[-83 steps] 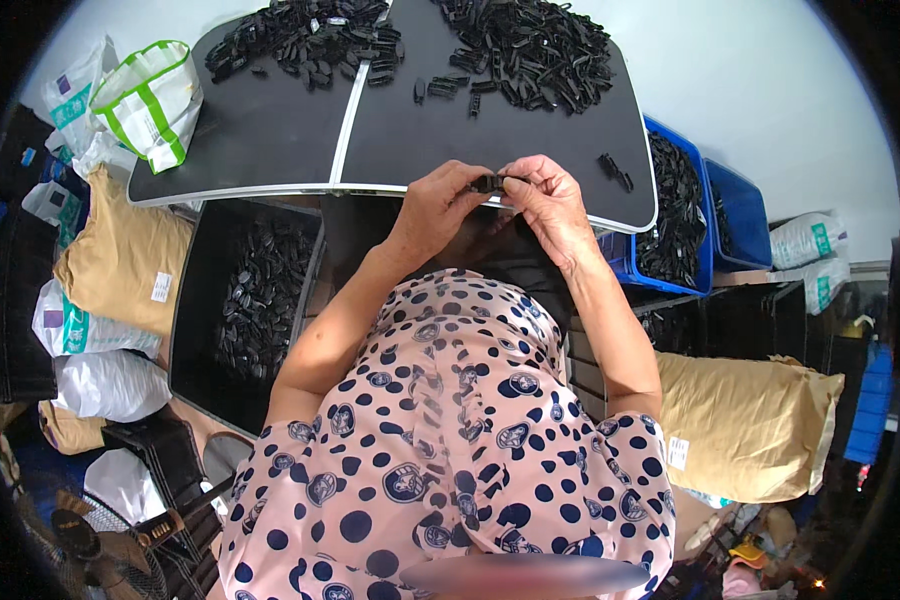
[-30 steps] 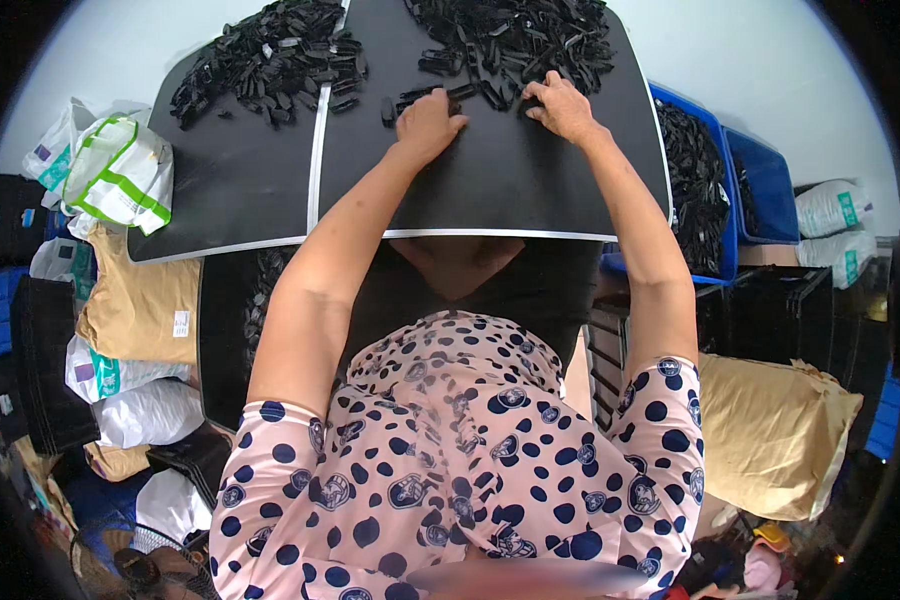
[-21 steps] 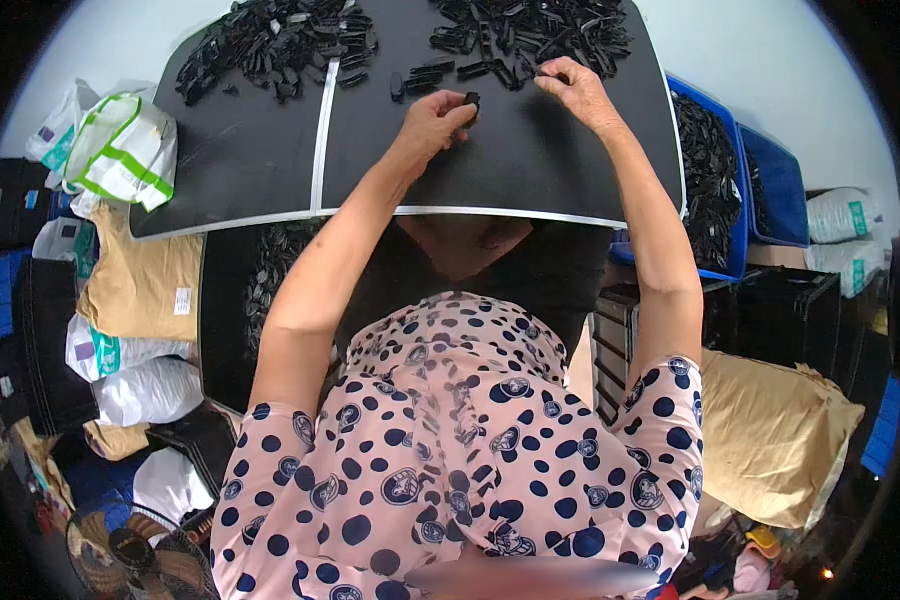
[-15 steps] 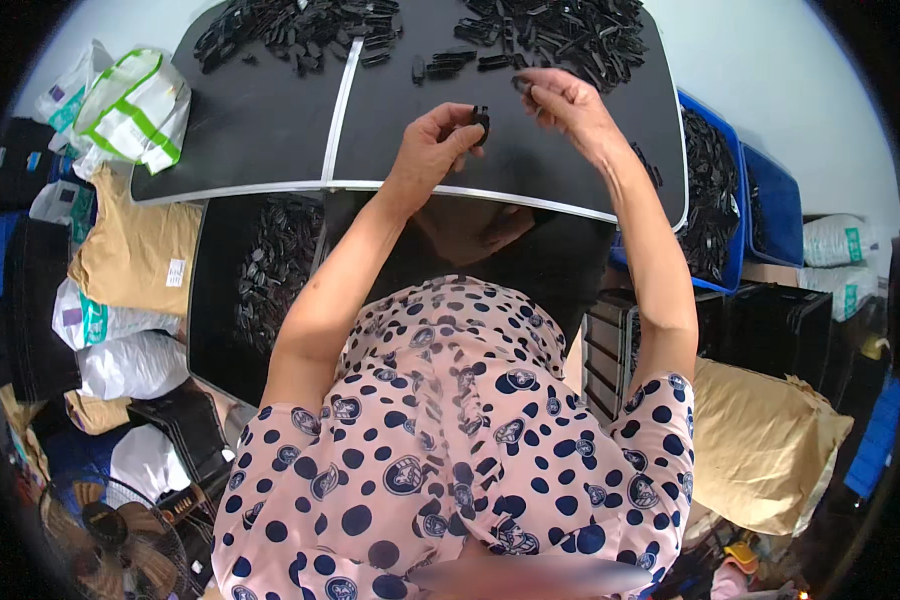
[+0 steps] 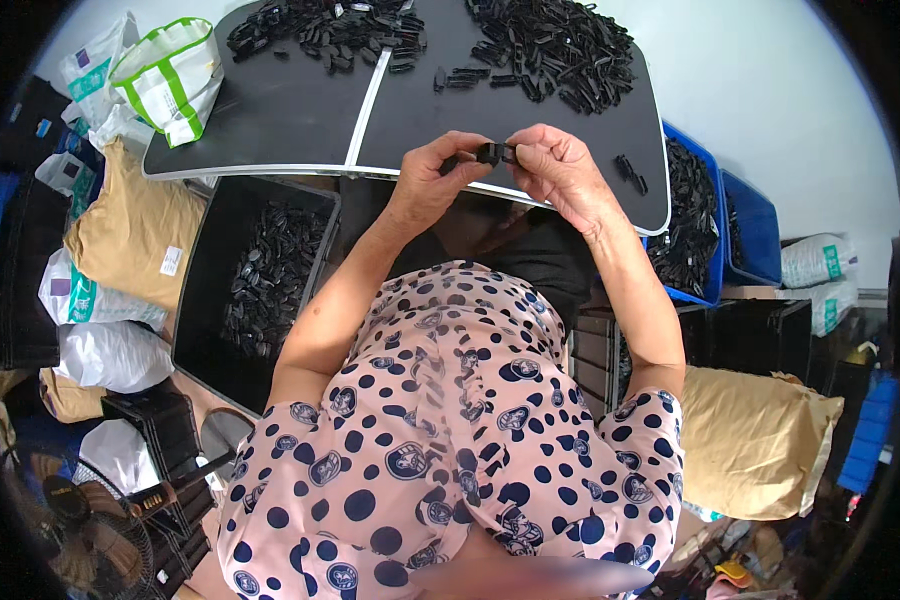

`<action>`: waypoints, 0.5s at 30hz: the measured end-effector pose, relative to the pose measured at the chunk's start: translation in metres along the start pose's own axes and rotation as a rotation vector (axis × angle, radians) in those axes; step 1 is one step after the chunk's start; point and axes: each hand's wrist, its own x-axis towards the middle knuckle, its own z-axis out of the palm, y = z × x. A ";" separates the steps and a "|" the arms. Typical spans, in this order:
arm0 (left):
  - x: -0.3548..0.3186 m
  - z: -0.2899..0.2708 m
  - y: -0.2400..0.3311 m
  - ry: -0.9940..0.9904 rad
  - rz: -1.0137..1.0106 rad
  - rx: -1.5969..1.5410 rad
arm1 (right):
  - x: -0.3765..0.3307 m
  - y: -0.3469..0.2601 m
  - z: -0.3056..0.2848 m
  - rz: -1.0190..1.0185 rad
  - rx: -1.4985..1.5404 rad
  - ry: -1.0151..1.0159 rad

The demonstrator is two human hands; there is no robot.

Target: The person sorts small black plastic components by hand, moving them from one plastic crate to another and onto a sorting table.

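Over the table's near edge, my two hands meet at small black plastic parts. My left hand [image 5: 437, 178] is closed, pinching a black plastic piece [image 5: 488, 153] between thumb and fingers. Closed as well, my right hand [image 5: 558, 172] pinches a small black part [image 5: 510, 154] against the piece's right side. Whether the two are joined cannot be made out. Beyond the hands, a large heap of black plastic pieces [image 5: 560, 50] lies on the black table [image 5: 270, 125], with a second heap [image 5: 325, 35] to its left. A few loose pieces [image 5: 631, 174] rest near the right edge.
A black bin [image 5: 198, 320] of black pieces stands below the table at left. Blue crates [image 5: 717, 225] with more pieces are at right. A white-and-green bag [image 5: 175, 85] sits on the table's left corner. Paper sacks [image 5: 760, 440] and a fan [image 5: 85, 520] flank me.
My right hand has come nearer and to the left, bringing its small part against the piece in my left hand. My left hand has shifted slightly nearer. The whole view has tilted a little.
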 end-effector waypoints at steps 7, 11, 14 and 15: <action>-0.005 -0.002 0.008 -0.016 0.104 0.168 | -0.006 -0.005 0.008 0.087 -0.205 0.009; -0.005 -0.006 0.013 -0.038 0.395 0.492 | -0.006 -0.013 0.006 0.236 -0.329 -0.029; -0.007 -0.006 0.013 -0.076 0.432 0.547 | -0.005 -0.012 0.003 0.333 -0.355 -0.058; -0.007 -0.006 0.014 -0.078 0.428 0.545 | -0.005 -0.010 0.002 0.351 -0.373 -0.071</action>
